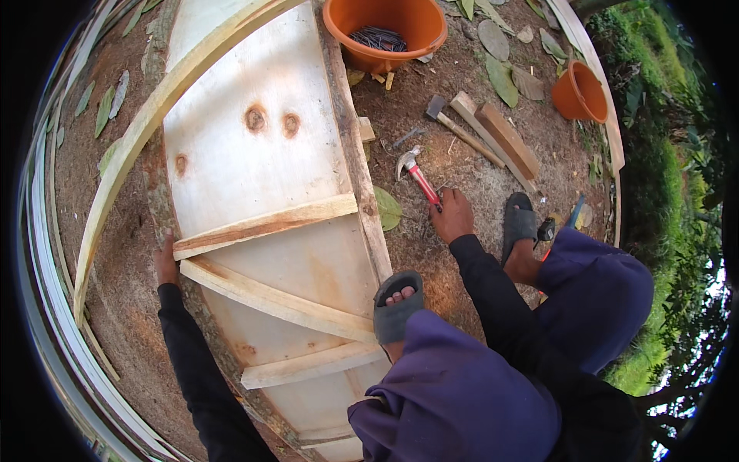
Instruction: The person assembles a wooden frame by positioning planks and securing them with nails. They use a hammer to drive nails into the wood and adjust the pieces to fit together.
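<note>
My right hand (453, 215) is closed round the end of the red handle of a claw hammer (414, 173), low over the dirt right of a long wooden panel (250, 165). At the panel's left edge, my left hand (167, 260) grips the end of a crosswise wooden batten (265, 225); some of its fingers are hidden. Below that batten a diagonal batten (277, 300) runs across the panel, and another crosswise batten (312, 365) lies nearer me. My sandalled foot (399, 304) presses by the panel's right edge, near the diagonal's end.
An orange bucket (385, 58) with nails stands at the far right of the panel; a smaller orange bucket (579, 92) is farther right. A second hammer (462, 131) lies beside wood offcuts (508, 142). A long timber strip (146, 123) crosses the left side. Leaves dot the dirt.
</note>
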Tool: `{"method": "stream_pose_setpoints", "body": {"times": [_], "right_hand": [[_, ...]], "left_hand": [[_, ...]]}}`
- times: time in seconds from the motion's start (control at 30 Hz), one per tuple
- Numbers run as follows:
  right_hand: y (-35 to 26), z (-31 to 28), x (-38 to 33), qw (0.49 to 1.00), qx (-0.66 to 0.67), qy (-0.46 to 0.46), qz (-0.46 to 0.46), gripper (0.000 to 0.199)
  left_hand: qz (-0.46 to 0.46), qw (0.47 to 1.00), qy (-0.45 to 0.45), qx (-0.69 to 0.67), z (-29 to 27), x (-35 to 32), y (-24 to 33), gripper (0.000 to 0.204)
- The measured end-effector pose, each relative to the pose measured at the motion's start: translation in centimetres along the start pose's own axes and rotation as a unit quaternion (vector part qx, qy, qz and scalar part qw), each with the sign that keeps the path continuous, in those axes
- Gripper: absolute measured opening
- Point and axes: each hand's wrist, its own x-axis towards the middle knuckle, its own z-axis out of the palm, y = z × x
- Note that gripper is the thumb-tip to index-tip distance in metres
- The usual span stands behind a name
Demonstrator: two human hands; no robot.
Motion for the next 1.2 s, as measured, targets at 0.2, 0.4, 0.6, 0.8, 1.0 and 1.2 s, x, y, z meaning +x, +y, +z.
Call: {"method": "stream_pose_setpoints", "body": {"times": [0.2, 0.4, 0.6, 0.8, 1.0, 1.2], "right_hand": [[2.9, 0.6, 0.7, 0.999, 0.028, -0.028, -0.014, 0.030], [4.7, -6.3, 7.8, 0.993, -0.050, -0.065, -0.084, 0.036], [4.4, -6.6, 11.3, 0.934, -0.175, -0.297, -0.095, 0.040], [3.9, -2.8, 6.0, 0.984, -0.050, -0.064, -0.160, 0.022], [5.8, -1.1, 5.6, 0.956, -0.164, -0.056, -0.238, 0.015], [5.1, -1.4, 6.8, 0.964, -0.089, -0.022, -0.251, 0.016]], "left_hand": [[0.094, 0.988, -0.032, 0.118, -1.7, 1.7, -1.8, 0.084], [0.029, 0.997, -0.012, 0.075, -0.1, 0.9, -1.0, 0.111], [0.051, 0.995, -0.006, 0.080, 0.5, 0.4, -0.6, 0.111], [0.042, 0.999, -0.017, 0.011, -0.4, 0.7, -1.0, 0.104], [0.054, 0.998, -0.016, 0.010, 0.4, 0.2, -0.5, 0.100], [0.046, 0.998, 0.006, 0.050, -1.5, 2.2, -2.9, 0.103]]}}
